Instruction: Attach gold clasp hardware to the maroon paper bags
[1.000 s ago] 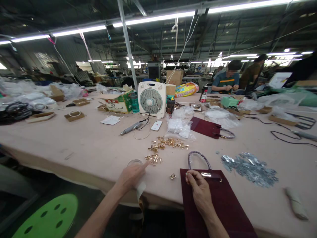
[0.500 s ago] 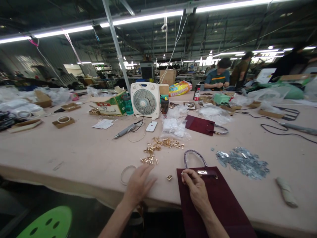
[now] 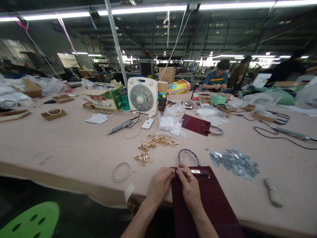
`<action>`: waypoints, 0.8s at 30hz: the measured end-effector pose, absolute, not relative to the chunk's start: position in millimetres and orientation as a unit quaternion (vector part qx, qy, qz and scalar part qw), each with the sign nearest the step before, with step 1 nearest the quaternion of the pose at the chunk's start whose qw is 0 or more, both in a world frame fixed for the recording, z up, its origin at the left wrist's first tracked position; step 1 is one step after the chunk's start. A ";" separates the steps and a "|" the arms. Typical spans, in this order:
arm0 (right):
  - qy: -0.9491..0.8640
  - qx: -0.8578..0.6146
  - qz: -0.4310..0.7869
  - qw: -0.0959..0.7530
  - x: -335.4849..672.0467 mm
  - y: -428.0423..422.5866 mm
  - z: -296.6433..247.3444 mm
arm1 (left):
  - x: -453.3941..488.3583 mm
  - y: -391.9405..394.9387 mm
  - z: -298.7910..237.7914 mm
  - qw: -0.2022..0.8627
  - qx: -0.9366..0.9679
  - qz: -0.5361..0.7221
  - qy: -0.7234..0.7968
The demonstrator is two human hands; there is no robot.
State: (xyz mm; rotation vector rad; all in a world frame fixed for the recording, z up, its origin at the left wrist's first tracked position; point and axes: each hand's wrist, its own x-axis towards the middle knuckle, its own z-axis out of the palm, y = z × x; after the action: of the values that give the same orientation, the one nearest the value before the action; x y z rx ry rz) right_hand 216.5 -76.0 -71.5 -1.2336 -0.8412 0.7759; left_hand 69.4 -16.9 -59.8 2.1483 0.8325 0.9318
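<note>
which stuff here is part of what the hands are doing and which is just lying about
In hand: dark red fabric bag with braided handle, its gold-clasped strap, left hand, right hand, loose gold metal fittings.
Lying about: white box fan, white phone, grey pen-shaped tool, heap of silvery scraps, second dark red bag.

I see a broad pink tabletop (image 3: 61, 145) filling the hall, a white box fan (image 3: 142, 96) standing on it. Just left of the fan a grey pole (image 3: 116, 43) rises to the dark trussed ceiling (image 3: 223, 29), where long fluorescent tubes (image 3: 141, 9) glow. Far right of the fan a person (image 3: 217, 79) sits; well below-left, a green stool (image 3: 29, 219).
</note>
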 end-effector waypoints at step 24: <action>-0.399 -0.510 0.420 0.636 223.7 -74.1 -74.0 | 57.5 -18.2 -64.5 0.365 0.784 0.404 0.298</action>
State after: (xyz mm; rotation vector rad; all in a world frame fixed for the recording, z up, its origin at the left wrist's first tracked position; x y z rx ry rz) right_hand 223.7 -74.1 -74.0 -1.1643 -0.9115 0.9600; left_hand 57.5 -18.2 -64.5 2.0168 0.7657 1.0383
